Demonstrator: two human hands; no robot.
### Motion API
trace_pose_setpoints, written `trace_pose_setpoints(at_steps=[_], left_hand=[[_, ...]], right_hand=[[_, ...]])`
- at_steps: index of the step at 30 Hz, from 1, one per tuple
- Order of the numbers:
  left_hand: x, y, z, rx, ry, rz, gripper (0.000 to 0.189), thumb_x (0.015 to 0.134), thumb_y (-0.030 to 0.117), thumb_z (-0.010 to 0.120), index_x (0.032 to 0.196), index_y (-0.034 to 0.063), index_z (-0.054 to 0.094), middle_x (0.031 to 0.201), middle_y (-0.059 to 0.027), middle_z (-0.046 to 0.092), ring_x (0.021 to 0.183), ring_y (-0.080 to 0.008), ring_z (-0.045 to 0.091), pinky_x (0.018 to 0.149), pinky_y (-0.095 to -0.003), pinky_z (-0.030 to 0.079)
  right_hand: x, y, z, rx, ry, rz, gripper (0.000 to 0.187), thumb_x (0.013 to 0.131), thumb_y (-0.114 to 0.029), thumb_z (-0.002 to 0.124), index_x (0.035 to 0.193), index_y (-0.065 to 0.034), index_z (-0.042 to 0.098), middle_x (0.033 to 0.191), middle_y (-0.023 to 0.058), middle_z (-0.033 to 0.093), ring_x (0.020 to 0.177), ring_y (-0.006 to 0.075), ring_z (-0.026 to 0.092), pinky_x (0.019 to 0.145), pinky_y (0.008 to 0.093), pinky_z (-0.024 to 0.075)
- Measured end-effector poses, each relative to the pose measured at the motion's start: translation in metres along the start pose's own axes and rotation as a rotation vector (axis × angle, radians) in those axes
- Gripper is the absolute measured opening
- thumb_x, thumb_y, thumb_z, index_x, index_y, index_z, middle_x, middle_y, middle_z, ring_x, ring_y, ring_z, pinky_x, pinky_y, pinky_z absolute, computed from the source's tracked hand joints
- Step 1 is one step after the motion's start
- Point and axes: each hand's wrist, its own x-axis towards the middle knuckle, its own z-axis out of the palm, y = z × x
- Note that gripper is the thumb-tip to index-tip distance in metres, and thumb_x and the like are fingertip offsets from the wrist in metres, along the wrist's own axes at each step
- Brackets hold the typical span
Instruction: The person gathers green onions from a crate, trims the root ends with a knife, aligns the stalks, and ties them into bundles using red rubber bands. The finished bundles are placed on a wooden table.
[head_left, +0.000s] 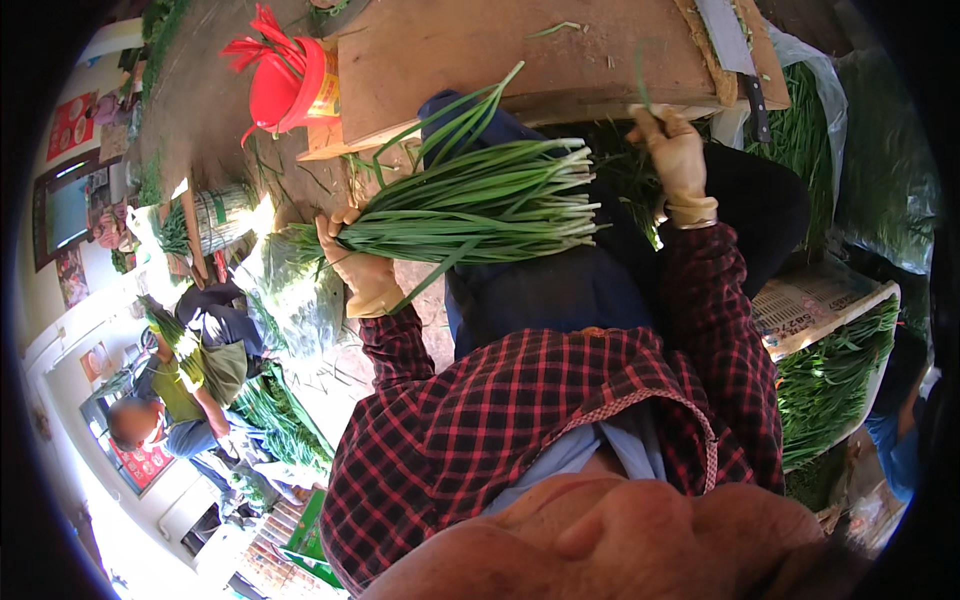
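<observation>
My left hand (351, 244), in a pale rubber glove, is closed round the leafy end of a large bunch of garlic chives (472, 202). The bunch lies sideways above my lap, its whitish stem ends towards the right; a few leaves stick out of it at the upper edge and below. My right hand (669, 154), gloved too and raised to the right of the stem ends, pinches a thin green leaf (642, 71), slightly blurred. Ahead stands a wooden board or low table (480, 56) with a few leaf scraps on it.
A cleaver-like knife (731, 45) rests at the board's right end, its black handle over the edge. A red bucket (289, 86) with red ties stands at the left. Bagged chives (810, 142) and a filled crate (832, 390) are at the right. Another person (187, 405) handles greens at the left.
</observation>
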Motion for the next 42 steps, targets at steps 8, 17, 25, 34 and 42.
trace_pose_setpoints(at_steps=[8,17,25,34,42], left_hand=[[0.001,-0.006,-0.014,-0.011,0.122,0.096,0.033,0.101,0.03,0.053,0.072,0.0163,0.049,0.077,-0.0035,0.06,0.082,-0.018,0.06,0.08,-0.0352,0.049],[0.002,-0.011,-0.012,0.301,0.28,0.173,0.03,0.101,0.026,0.05,0.075,0.0132,0.049,0.081,-0.0037,0.062,0.082,-0.0193,0.06,0.082,-0.0357,0.05],[0.008,-0.012,-0.013,0.227,0.262,0.196,0.027,0.101,0.025,0.052,0.076,0.0165,0.047,0.081,-0.0022,0.06,0.081,-0.0187,0.059,0.082,-0.0355,0.05],[-0.004,-0.023,0.048,0.378,0.18,0.328,0.033,0.101,0.028,0.055,0.072,0.017,0.043,0.072,0.0004,0.053,0.077,-0.0162,0.055,0.083,-0.0356,0.047],[-0.03,-0.042,0.19,0.232,-0.686,-0.113,0.046,0.104,0.038,0.045,0.062,0.0206,0.038,0.062,0.0075,0.038,0.061,-0.0106,0.036,0.079,-0.0327,0.036]], right_hand=[[-0.045,-0.054,0.006,-0.553,0.04,-0.87,0.042,0.082,-0.018,0.074,0.124,-0.0155,0.065,0.111,0.0119,0.071,0.105,0.037,0.065,0.093,0.0438,0.0515],[-0.035,-0.059,0.052,0.115,-0.473,-0.535,0.024,0.095,-0.022,0.066,0.109,-0.0034,0.072,0.106,0.0148,0.071,0.094,0.0339,0.067,0.083,0.0353,0.0528],[-0.027,-0.026,0.035,0.501,-0.066,-0.126,0.026,0.101,-0.023,0.062,0.098,0.0021,0.067,0.096,0.0073,0.072,0.087,0.0137,0.068,0.078,0.0247,0.0531],[-0.004,-0.044,0.003,-0.67,0.369,-0.987,0.041,0.09,-0.035,0.07,0.119,-0.0062,0.065,0.101,0.0132,0.071,0.091,0.0285,0.069,0.081,0.0387,0.0543],[-0.001,-0.148,0.092,0.252,-0.852,-0.523,0.047,0.101,-0.048,0.051,0.109,-0.0056,0.071,0.094,0.0094,0.074,0.085,0.031,0.067,0.083,0.0326,0.0506]])
